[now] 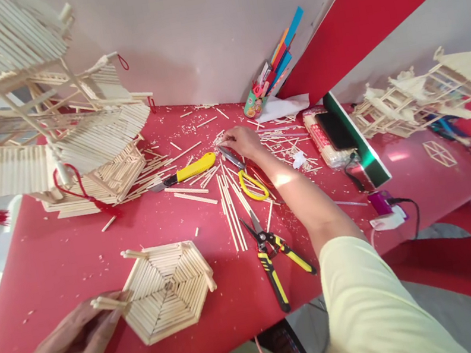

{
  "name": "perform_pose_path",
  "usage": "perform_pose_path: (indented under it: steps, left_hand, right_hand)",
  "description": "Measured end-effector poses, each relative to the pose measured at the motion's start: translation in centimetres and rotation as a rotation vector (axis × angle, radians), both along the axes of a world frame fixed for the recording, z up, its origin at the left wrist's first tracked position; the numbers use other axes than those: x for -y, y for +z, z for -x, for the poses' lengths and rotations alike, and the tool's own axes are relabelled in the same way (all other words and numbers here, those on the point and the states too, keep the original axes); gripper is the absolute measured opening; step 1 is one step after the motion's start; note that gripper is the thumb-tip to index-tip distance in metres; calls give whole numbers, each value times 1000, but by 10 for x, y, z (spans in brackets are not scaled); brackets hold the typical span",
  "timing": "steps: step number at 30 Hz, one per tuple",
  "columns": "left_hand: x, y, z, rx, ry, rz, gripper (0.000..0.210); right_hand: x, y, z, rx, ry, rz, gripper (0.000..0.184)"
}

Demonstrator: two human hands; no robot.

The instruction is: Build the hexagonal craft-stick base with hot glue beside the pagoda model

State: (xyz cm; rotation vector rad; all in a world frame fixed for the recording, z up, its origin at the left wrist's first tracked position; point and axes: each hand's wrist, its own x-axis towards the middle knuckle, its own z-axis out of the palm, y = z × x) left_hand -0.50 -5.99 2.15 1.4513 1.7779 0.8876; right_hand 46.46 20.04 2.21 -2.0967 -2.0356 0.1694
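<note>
Over by the worktop's (75,245) near edge, left side, the web-patterned stick panel (171,307) has the left hand's (72,348) grip pinched on its corner peg (109,305), probably to steady it, while the right hand's (244,140) among offcuts toward the far edge, can't tell if its grip's closed.

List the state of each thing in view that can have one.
Left hand: pinching a corner post
Stick panel: assembled, held by that post
Right hand: fingers lowered among scattered bits, grip unclear
Loose sticks: scattered
Utility knife: blade out, lying down
Cutters: blades open
Yellow-handled scissors: opening unclear
Phone: screen dark
Cup: holding coloured strips
</note>
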Motion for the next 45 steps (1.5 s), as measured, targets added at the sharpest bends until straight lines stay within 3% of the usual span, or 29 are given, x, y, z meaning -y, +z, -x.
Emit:
perform_pose_path:
  steps: [5,11,14,16,18,21,23,25,27,29,32,34,37,45]
  left_hand:
    - [0,0,-3,77,117,24,25]
    - [-3,-5,-1,118,-4,-100,26]
    - [-6,-6,0,273,-47,-108,26]
    - [-6,-4,-1,351,-47,-115,25]
    - [-6,-3,-2,421,-45,-104,24]
    - [-5,-3,-3,517,-45,-85,25]
    - [-5,-4,-2,563,-40,-76,25]
    - [-4,-4,-1,584,-31,-66,26]
    - [-4,-4,-1,594,-26,-62,26]
    - [-5,-3,-1,610,-23,-63,27]
    - [-6,-2,-2,643,-18,-70,28]
    - [-7,-3,-2,669,-14,-69,29]
    - [-8,-3,-2,705,6,-71,32]
    - [-9,1,0,882,120,-128,29]
  right_hand:
    - [1,1,13,88,-9,-5,25]
    - [8,8,29,123,-36,17,28]
    - [33,28,25,89,-28,-23,34]
    - [70,53,18,70,-10,-58,45]
    - [125,85,17,-10,-36,-156,50]
    - [228,128,45,-192,-127,-177,28]
    - [292,141,86,-284,-125,-171,18]
    - [336,136,138,-412,2,-102,16]
    - [354,117,190,-510,155,47,21]
    - [347,89,235,-519,280,174,28]
    - [311,47,279,-481,293,96,31]
    - [287,27,295,-396,263,58,28]
    - [269,11,306,-294,231,46,23]
    - [263,11,311,-319,171,-26,13]
